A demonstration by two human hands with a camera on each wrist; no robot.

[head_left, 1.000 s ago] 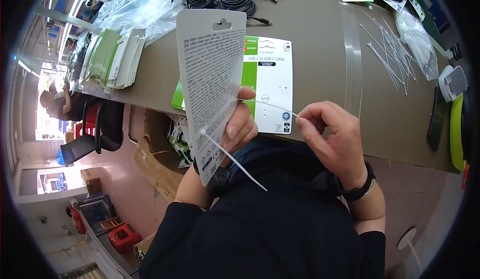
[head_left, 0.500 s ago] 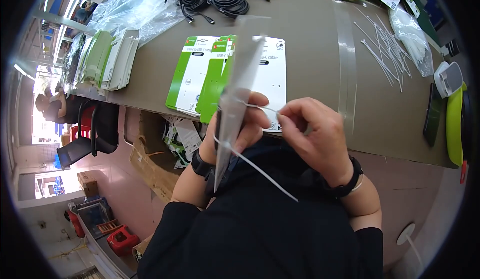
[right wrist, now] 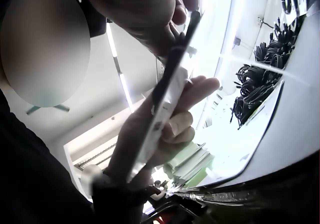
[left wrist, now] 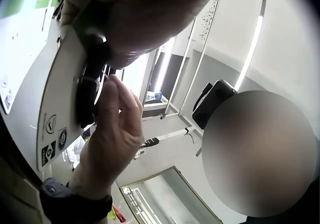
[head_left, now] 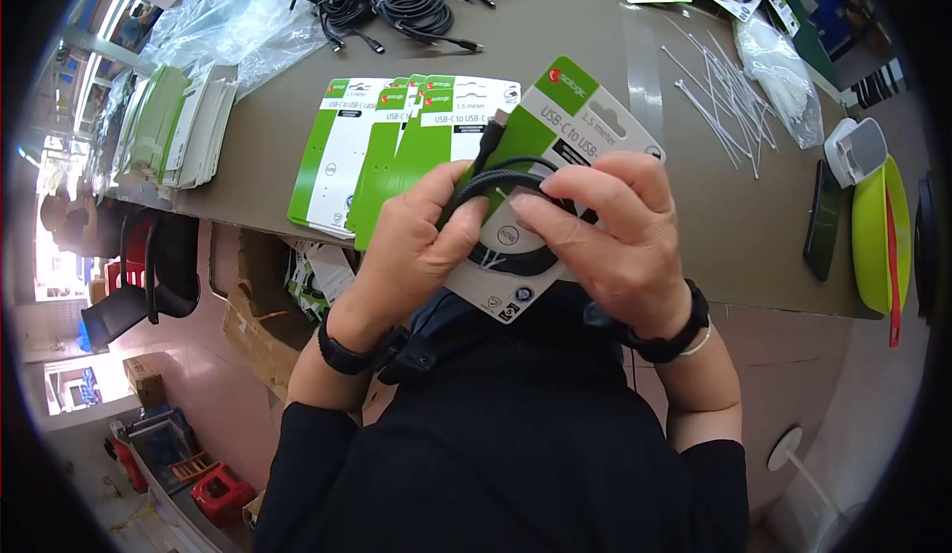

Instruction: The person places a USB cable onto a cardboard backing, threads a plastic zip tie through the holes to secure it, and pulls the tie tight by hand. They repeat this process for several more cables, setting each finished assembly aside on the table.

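My left hand (head_left: 421, 241) grips a green-and-white USB-C cable card (head_left: 555, 122), its printed front turned up and tilted above the table edge. A coiled black cable (head_left: 511, 260) lies against that front, under the left thumb, and its plug (head_left: 493, 136) sticks up along the card. At the middle of the coil my right hand (head_left: 625, 241) pinches a thin white cable tie (left wrist: 105, 74) between thumb and fingertip. Another white tie (head_left: 493, 255) crosses the lower part of the coil. The card's back shows the left fingers (right wrist: 180, 126) spread behind it.
Overlapping cards (head_left: 332, 161) lie on the table behind my hands. Coiled cables (head_left: 412, 7) sit at the back, loose white ties (head_left: 719, 102) at the right. A phone (head_left: 821, 221) and a lime-green bowl (head_left: 873, 255) stand near the right edge. Stacked cards (head_left: 198, 126) stand left.
The card has turned from its back, through edge-on, to its front, showing the coil. The right hand has come in from pulling a tie at the side to the coil's middle.
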